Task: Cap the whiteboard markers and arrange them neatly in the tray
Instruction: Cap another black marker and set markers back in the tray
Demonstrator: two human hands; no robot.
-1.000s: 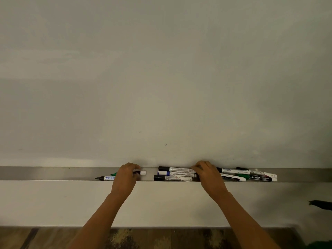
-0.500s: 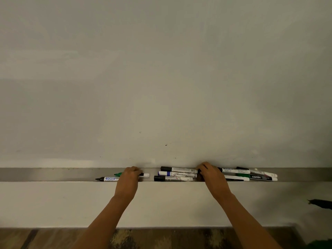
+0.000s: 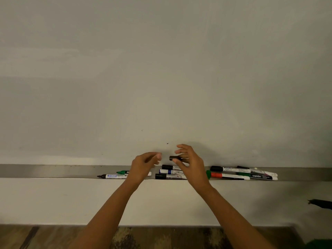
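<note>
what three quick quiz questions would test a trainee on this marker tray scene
1. True or false: the right hand holds a black cap.
2. Which marker lies leftmost in the tray? A) uncapped black marker B) red-capped marker C) camlin marker
3. Fill in: the left hand holds ____.

Key: 1 true; 2 A; 3 nothing

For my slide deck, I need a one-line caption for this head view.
Right hand lifts a black cap toward the empty left hand above markers lying in the whiteboard tray.
</note>
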